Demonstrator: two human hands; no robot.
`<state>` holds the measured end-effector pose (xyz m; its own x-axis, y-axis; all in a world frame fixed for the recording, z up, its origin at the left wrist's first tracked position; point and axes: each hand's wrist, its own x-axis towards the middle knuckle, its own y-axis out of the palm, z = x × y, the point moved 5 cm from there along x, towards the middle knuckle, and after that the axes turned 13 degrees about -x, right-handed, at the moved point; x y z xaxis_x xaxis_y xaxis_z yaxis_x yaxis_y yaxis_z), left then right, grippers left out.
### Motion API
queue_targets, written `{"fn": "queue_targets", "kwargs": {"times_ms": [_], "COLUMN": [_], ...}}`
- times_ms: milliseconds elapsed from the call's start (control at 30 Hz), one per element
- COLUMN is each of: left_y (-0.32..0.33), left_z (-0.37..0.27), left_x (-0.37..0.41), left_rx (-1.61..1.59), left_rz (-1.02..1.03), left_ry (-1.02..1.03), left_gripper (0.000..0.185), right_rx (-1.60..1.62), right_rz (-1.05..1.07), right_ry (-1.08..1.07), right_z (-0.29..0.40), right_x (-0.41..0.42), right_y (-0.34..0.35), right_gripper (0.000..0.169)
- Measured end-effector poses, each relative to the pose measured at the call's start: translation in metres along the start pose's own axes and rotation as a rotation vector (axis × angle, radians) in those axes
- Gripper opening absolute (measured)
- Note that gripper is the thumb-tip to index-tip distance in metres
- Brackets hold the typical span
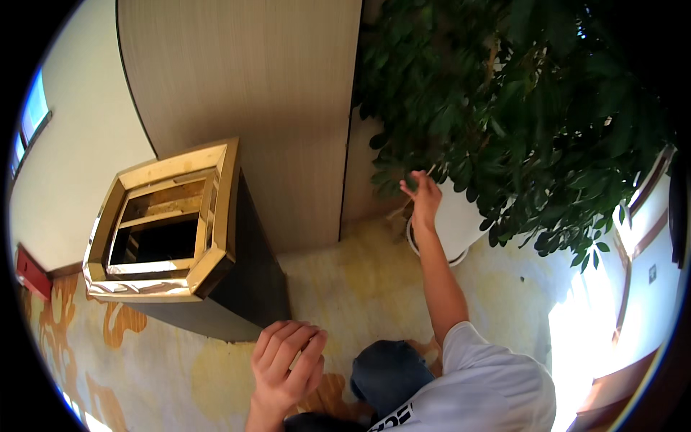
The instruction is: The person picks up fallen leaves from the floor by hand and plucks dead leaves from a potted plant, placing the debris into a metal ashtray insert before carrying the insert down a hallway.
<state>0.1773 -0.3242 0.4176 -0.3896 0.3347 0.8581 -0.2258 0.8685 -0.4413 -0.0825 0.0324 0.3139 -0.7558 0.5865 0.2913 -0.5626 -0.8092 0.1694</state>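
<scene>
My right hand (425, 195) reaches out to the low leaves of a large potted umbrella plant (475, 119). Its fingers are bent and partly spread beside a dark leaf (390, 181), and a thin pale stalk (431, 169) shows at the fingertips. Whether they grip it is unclear. Behind that forearm stands the plant's white pot (456, 216), its upper part covered by foliage. Nearer to me, my left hand (289, 353) hovers in front of a floor-standing waste bin, back of the hand upward and fingers curled. Its palm is hidden, and no held object shows.
The bin's polished gold-coloured top (213, 270) has a divided rectangular opening, above a dark body (251, 264). A wood-grain wall panel (237, 81) rises behind it. A red box (33, 272) stands far left. Patterned flooring (334, 281) spreads below, with bright sunlight at the right.
</scene>
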Motion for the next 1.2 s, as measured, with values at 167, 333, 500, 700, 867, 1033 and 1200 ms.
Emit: {"fn": "queue_targets", "kwargs": {"times_ms": [167,333,500,700,867,1033,1200], "left_y": [0.002,0.003,0.006,0.007,0.020,0.048,0.085], "left_z": [-0.004,-0.009,-0.017,-0.027,-0.024,-0.001,0.038], "left_x": [-0.001,-0.001,0.001,0.004,0.004,0.002,-0.039], "left_rx": [-0.006,-0.009,0.013,-0.014,-0.040,-0.147,-0.254], "left_rz": [0.010,-0.017,0.016,-0.036,-0.007,0.200,0.520], "left_ry": [0.007,0.058,0.068,0.097,0.062,-0.083,-0.487], "left_gripper": [0.028,0.026,0.024,0.022,0.023,0.025,0.023], "right_rx": [-0.209,0.057,0.527,-0.199,-0.694,-0.431,-0.033], "right_rz": [-0.177,-0.018,0.403,1.217,1.590,1.288,0.575], "right_ry": [-0.262,-0.683,-0.828,-0.902,-0.796,-0.986,-0.573], "right_z": [0.043,0.160,0.300,0.277,0.224,0.210,0.056], "right_x": [-0.040,-0.121,-0.185,-0.257,-0.270,-0.241,-0.159], "right_y": [-0.008,0.065,0.170,0.321,0.354,0.285,0.098], "right_gripper": [0.039,0.036,0.022,0.024,0.020,0.015,0.021]}}
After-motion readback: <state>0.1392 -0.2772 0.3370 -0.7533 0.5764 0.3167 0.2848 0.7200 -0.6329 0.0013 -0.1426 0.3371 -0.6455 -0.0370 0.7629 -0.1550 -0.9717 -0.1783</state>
